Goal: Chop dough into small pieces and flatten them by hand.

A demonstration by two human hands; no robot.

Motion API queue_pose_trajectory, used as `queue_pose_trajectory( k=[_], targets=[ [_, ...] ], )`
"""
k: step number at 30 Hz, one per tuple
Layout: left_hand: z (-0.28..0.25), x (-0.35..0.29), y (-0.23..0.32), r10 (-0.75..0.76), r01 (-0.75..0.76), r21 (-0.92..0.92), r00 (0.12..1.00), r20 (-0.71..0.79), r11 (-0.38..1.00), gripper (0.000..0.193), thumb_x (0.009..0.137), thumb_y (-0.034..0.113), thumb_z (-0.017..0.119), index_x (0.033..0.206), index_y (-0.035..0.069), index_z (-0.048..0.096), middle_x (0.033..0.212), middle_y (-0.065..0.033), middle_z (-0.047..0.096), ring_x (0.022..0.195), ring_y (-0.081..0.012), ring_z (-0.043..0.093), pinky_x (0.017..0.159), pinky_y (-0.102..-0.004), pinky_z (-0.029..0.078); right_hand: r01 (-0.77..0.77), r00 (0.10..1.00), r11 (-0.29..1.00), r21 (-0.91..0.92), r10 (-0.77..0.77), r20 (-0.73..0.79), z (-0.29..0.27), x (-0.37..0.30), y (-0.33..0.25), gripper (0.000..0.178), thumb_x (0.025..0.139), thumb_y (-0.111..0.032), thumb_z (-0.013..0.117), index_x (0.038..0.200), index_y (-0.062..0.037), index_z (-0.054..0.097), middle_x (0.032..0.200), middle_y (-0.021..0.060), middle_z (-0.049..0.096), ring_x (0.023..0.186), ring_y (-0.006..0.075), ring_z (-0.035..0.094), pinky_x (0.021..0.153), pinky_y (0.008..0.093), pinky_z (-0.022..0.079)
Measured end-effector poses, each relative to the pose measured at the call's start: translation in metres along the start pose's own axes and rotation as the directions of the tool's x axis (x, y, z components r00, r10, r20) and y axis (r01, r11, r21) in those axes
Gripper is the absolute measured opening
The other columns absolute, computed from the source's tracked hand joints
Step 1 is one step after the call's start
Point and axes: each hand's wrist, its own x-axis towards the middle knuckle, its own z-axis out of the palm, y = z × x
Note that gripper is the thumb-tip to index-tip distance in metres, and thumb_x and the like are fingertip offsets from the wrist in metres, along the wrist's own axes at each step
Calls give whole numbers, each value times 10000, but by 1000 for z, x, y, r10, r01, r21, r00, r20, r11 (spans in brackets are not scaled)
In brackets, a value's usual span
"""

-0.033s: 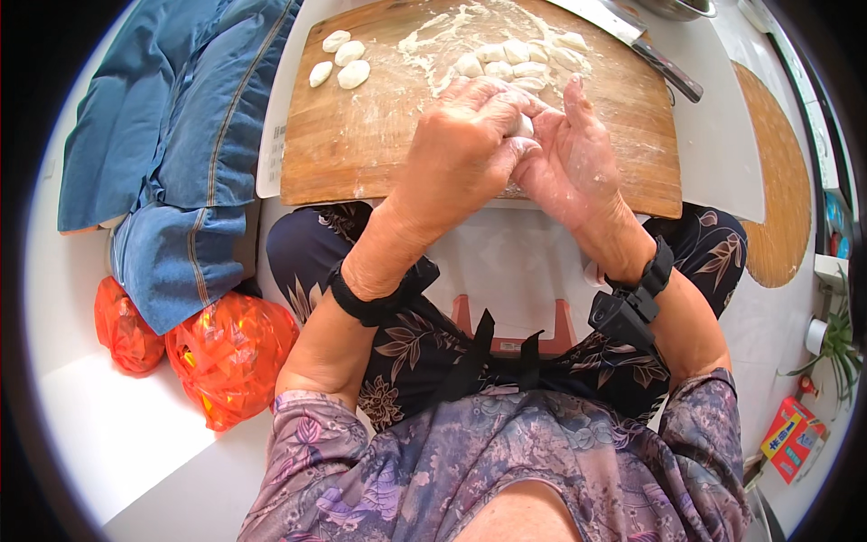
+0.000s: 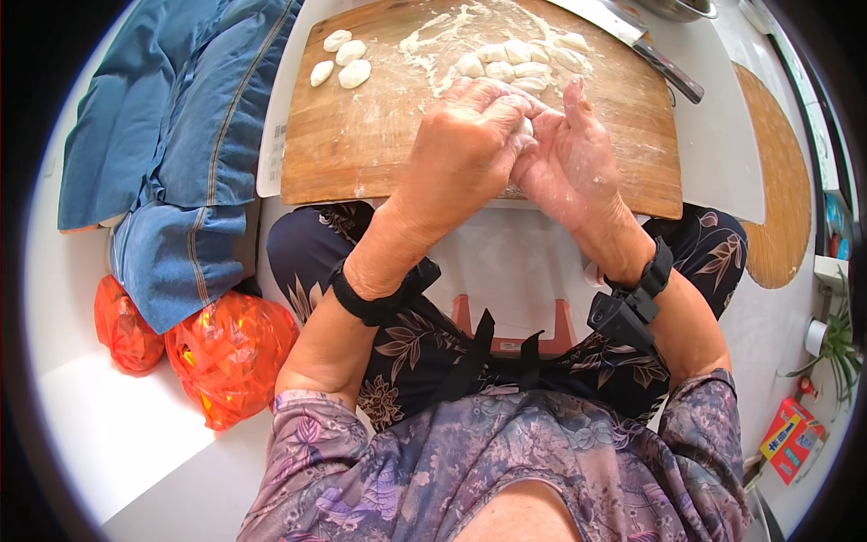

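Observation:
Above the near part of a wooden board (image 2: 361, 154), my two hands meet around a small piece of white dough (image 2: 525, 127). My left hand (image 2: 465, 140) curls over it from the left, its fingers closed on it. From the right, my right hand (image 2: 569, 163) cups the same piece, palm turned up and thumb standing away. Most of the dough is hidden between them, and flour whitens the skin. Just beyond my fingers lies a cluster of dough pieces (image 2: 517, 51). Several more rounded pieces (image 2: 355, 73) sit at the board's far left.
A knife (image 2: 666, 68) with a dark handle lies across the far right corner. Behind it stands a metal bowl (image 2: 677, 7). Folded denim (image 2: 203, 144) and red plastic bags (image 2: 230, 352) are on the left. A round wooden board (image 2: 772, 181) is at the right, with a potted plant (image 2: 840, 357) nearby.
My left fingers and thumb have shifted slightly over the dough, and a little less of it shows. Nothing else has visibly moved.

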Motion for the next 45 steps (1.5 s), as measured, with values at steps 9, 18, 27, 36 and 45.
queue_pose_trajectory(
  k=[9, 18, 27, 36, 45],
  targets=[
    [-10, 1, 5, -177, 180, -131, 984, 38, 975, 298, 713, -82, 665, 1000, 0, 670, 985, -115, 670, 867, -235, 651, 736, -295, 525, 7, 994, 964, -265, -36, -104, 7, -1, 4, 802, 973, -617, 309, 1288, 109, 440, 1264, 181, 532, 1174, 248, 514, 1021, 343, 418],
    [-8, -2, -1, -128, 133, -140, 991, 41, 981, 309, 709, -77, 674, 1007, 1, 671, 1022, -130, 664, 877, -246, 648, 715, -293, 527, 72, 933, 913, -400, -204, -296, 24, 4, 19, 816, 963, -636, 314, 1334, 84, 413, 1260, 152, 536, 1163, 234, 518, 1005, 330, 428],
    [-13, -2, -3, -128, 134, -137, 990, 55, 981, 264, 717, -62, 671, 978, -17, 664, 998, -134, 659, 857, -249, 641, 685, -306, 512, 59, 967, 913, -403, -152, -203, 17, 5, 23, 806, 956, -640, 336, 1361, 55, 391, 1310, 124, 524, 1178, 217, 518, 1036, 354, 401],
    [-34, -20, -39, -204, 195, 99, 974, 94, 976, 286, 720, -66, 642, 1003, -27, 654, 963, -175, 646, 799, -312, 620, 720, -336, 498, 31, 912, 382, -924, -389, -130, 27, -1, 2, 692, 1002, -544, 344, 1316, 64, 445, 1256, 196, 569, 1146, 241, 548, 1006, 345, 420],
    [-40, -28, -46, -374, 373, 26, 920, 120, 927, 210, 714, 34, 664, 907, -44, 640, 873, -225, 619, 870, -398, 586, 791, -450, 467, -68, 836, -68, -995, -548, -20, 20, -5, -12, 620, 1003, -523, 388, 1175, 30, 609, 1014, 126, 665, 920, 165, 618, 812, 280, 491]
  ],
)
